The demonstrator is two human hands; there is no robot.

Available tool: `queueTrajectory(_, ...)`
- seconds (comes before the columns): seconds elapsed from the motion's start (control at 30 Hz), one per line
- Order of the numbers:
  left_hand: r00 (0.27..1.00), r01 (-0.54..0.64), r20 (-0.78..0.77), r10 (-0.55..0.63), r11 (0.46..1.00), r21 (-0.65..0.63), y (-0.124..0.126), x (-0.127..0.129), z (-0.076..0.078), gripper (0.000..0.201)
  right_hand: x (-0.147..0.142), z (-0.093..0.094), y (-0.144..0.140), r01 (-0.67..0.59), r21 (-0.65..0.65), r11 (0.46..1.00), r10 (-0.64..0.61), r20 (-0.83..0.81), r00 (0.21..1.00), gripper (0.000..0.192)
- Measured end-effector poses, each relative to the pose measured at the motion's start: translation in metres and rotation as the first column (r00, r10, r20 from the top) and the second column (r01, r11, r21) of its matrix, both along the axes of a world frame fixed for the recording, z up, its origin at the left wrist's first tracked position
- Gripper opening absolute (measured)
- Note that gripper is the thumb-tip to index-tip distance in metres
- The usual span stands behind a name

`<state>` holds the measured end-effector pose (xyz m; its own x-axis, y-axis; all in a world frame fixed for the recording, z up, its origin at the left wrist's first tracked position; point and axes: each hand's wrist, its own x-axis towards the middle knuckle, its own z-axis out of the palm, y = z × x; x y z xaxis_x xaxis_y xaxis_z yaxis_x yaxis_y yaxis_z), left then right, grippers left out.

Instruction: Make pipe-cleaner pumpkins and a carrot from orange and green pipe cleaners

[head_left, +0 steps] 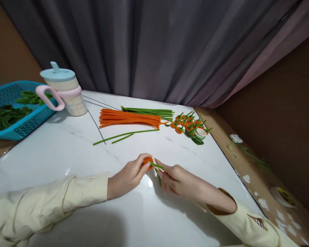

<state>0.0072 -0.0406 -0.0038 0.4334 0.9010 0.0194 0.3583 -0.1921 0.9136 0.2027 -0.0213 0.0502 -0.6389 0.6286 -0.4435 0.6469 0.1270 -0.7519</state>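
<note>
So the left hand [128, 176] has its fingertips pinched on a little fuzzy orange coil [147, 161], a rolled-up pipe cleaner sitting low over the white marble-look table [67, 151], near the front middle. A green stem [157, 170] comes out of it, running toward the right and bending down toward the person, and the right hand [176, 180] has its fingers closed on that stem. Farther back lies a bundle of straight orange pipe cleaners [130, 119], long axis left to right, with green ones [149, 112] just behind it. To the right of those is a pile of finished orange flowers [189, 124] beside a tape roll [200, 133]. A lidded plastic cup [64, 91] and a blue basket [18, 106] sit at the left
</note>
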Motion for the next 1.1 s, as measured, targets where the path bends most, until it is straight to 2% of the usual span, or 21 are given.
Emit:
queueTrajectory(0.13, 1.000, 0.007, -0.007, -0.006, 0.993, 0.114, 0.000, -0.002, -0.003, 0.022, -0.005, 0.006, -0.003, 0.029, -0.091, 0.995, -0.027, 0.017, 0.999, 0.040)
queueTrajectory(0.2, 1.000, 0.002, -0.028, 0.003, 0.983, 0.184, 0.000, -0.002, -0.005, 0.022, -0.008, 0.007, -0.004, 0.036, -0.077, 0.996, -0.035, 0.019, 0.999, 0.040)
queueTrajectory(0.33, 0.996, -0.001, -0.087, 0.028, 0.955, 0.296, 0.001, -0.003, -0.009, 0.023, -0.009, -0.003, -0.007, 0.033, 0.162, 0.986, -0.042, 0.054, 0.998, 0.039)
queueTrajectory(0.47, 0.992, 0.018, -0.122, 0.028, 0.935, 0.353, 0.001, -0.003, -0.009, 0.022, -0.006, -0.019, -0.014, 0.010, 0.391, 0.920, -0.053, 0.100, 0.994, 0.037)
queueTrajectory(0.57, 0.993, 0.024, -0.119, 0.025, 0.920, 0.390, 0.001, -0.003, -0.010, 0.023, -0.006, -0.026, -0.020, 0.020, 0.434, 0.901, -0.080, 0.121, 0.989, 0.034)
queueTrajectory(0.67, 0.990, 0.037, -0.135, 0.035, 0.868, 0.496, 0.001, -0.004, -0.013, 0.026, -0.009, -0.023, -0.023, 0.056, 0.428, 0.902, -0.096, 0.073, 0.993, 0.028)
queueTrajectory(0.77, 0.981, 0.064, -0.183, 0.069, 0.770, 0.635, 0.001, -0.005, -0.016, 0.029, -0.013, -0.014, -0.023, 0.120, 0.330, 0.936, -0.113, -0.039, 0.993, 0.024)
queueTrajectory(0.83, 0.972, 0.083, -0.216, 0.098, 0.710, 0.699, 0.001, -0.005, -0.017, 0.029, -0.015, -0.008, -0.023, 0.178, 0.176, 0.968, -0.160, -0.109, 0.981, 0.022)
queueTrajectory(0.9, 0.964, 0.091, -0.236, 0.125, 0.676, 0.731, 0.001, -0.005, -0.016, 0.029, -0.017, -0.005, -0.023, 0.232, 0.002, 0.973, -0.228, -0.164, 0.960, 0.024)
queueTrajectory(1.0, 0.967, 0.074, -0.221, 0.130, 0.682, 0.727, 0.002, -0.005, -0.015, 0.029, -0.019, -0.006, -0.023, 0.280, -0.222, 0.934, -0.333, -0.257, 0.907, 0.030)
queueTrajectory(1.1, 0.979, 0.037, -0.175, 0.107, 0.747, 0.664, 0.002, -0.005, -0.016, 0.029, -0.019, -0.011, -0.021, 0.271, -0.388, 0.881, -0.407, -0.330, 0.852, 0.035)
